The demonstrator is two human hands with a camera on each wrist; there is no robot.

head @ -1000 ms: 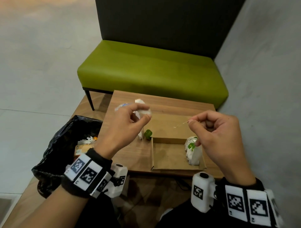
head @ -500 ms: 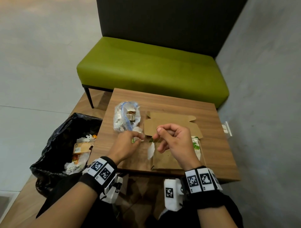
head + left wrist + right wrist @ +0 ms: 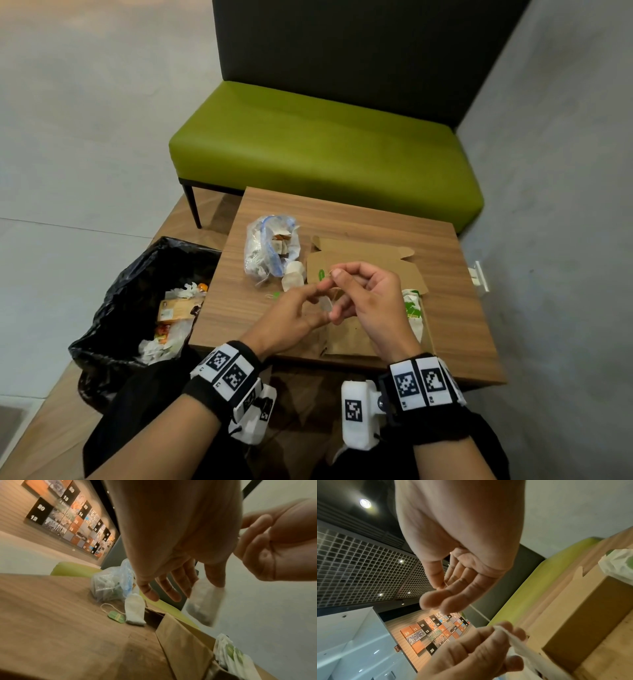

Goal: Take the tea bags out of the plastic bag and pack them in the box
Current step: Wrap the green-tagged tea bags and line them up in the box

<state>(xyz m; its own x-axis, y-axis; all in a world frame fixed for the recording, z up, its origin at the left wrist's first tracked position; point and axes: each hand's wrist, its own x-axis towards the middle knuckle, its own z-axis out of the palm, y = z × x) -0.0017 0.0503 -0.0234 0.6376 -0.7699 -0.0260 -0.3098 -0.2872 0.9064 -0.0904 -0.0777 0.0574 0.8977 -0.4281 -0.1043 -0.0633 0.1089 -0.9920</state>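
A clear plastic bag (image 3: pixel 270 250) with tea bags inside lies at the back left of the wooden table (image 3: pixel 455 315). The open cardboard box (image 3: pixel 346 337) sits in front, its lid (image 3: pixel 370 263) folded back. Several tea bags (image 3: pixel 412 308) stand at its right end. My left hand (image 3: pixel 322 303) pinches a white tea bag (image 3: pixel 204 605) above the box. My right hand (image 3: pixel 337 274) pinches its string just above, near the green tag (image 3: pixel 321 274). Another tea bag (image 3: pixel 293 278) lies on the table beside the plastic bag, with its tag (image 3: pixel 116 616) next to it.
A black rubbish bag (image 3: pixel 137 298) full of wrappers stands open on the floor left of the table. A green bench (image 3: pixel 325 147) is behind the table and a grey wall (image 3: pixel 565 240) runs close along the right.
Both hands have come down from chest height and closed together over the box. The left hand has moved right onto the tea bag hanging from the right hand's string.
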